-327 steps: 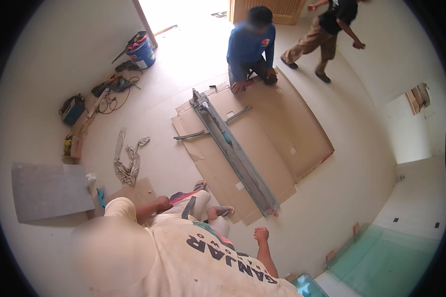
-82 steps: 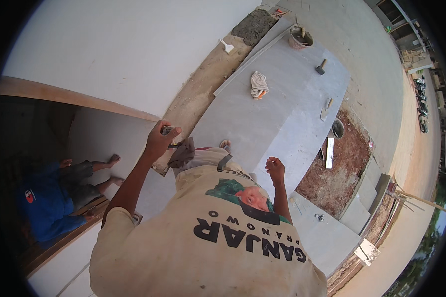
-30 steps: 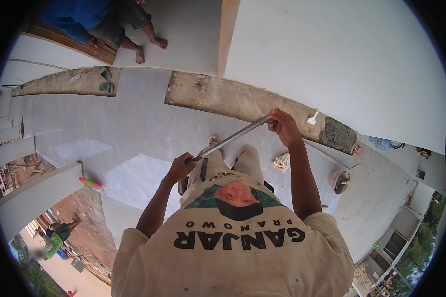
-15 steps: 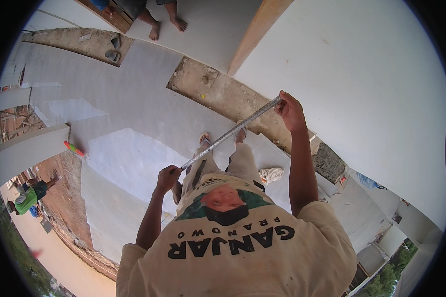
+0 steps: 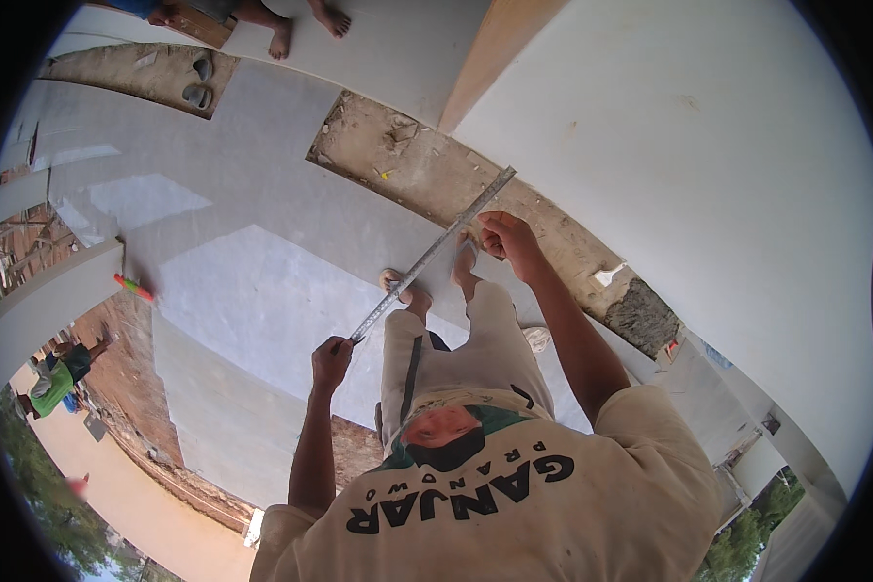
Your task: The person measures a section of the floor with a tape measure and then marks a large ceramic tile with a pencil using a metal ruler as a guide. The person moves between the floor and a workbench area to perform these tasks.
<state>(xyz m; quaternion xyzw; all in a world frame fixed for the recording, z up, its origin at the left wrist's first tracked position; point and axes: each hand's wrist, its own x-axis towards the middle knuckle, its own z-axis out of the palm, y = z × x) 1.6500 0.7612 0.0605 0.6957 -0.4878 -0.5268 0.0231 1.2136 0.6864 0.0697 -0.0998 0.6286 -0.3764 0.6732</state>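
My left hand [image 5: 332,357] grips the lower-left end of a long silver measuring strip [image 5: 436,247], which runs diagonally up to the right across the view in front of my legs. My right hand [image 5: 507,241] is just right of and below the strip's upper part, clear of it, with fingers curled; whether they pinch anything small is hidden. The strip's far end shows above that hand, over a rough unfinished band [image 5: 369,131] along the foot of the white wall [image 5: 679,223]. My sandaled feet stand on large grey tiles [image 5: 252,136] beside that band.
A white brush [image 5: 609,274] lies on the band near dark mortar [image 5: 642,312]. At the top, another person's bare feet [image 5: 332,19] rest inside the doorway. A person in green [image 5: 53,380] bends at far left. Grey slippers [image 5: 197,95] and a bright orange-green tool [image 5: 134,287] are left.
Since half a second ago my right hand has left the strip's upper end and moved down-left. The strip stays in my left hand, and my view has shifted slightly.
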